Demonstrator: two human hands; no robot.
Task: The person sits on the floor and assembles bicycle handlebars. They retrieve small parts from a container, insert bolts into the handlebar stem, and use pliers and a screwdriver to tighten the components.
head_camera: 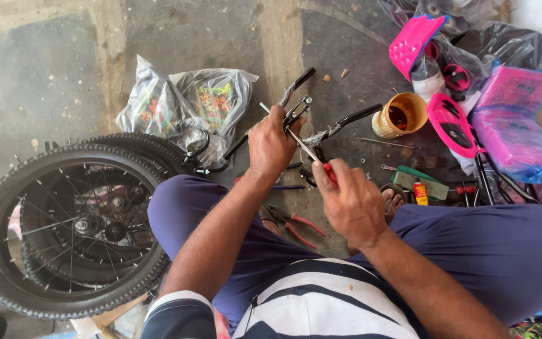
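Observation:
My left hand (pixel 271 143) grips a black bicycle handlebar (pixel 340 124) near its brake lever (pixel 297 112). In my right hand (pixel 351 202) I hold a red-handled screwdriver (pixel 313 156), its metal shaft angled up to the left against the lever clamp beside my left hand. The handlebar's grips stick out to the upper right, partly wrapped in clear plastic. I sit on the concrete floor with my knees apart, and both hands are between them.
Two stacked bicycle wheels (pixel 64 226) lie at my left knee. Red-handled pliers (pixel 296 226) lie on the floor under my hands. Clear plastic bags (pixel 183 103) sit beyond, a brown tub (pixel 403 115), pink plastic parts (pixel 453 125) and a wrapped pink seat (pixel 519 122) to the right.

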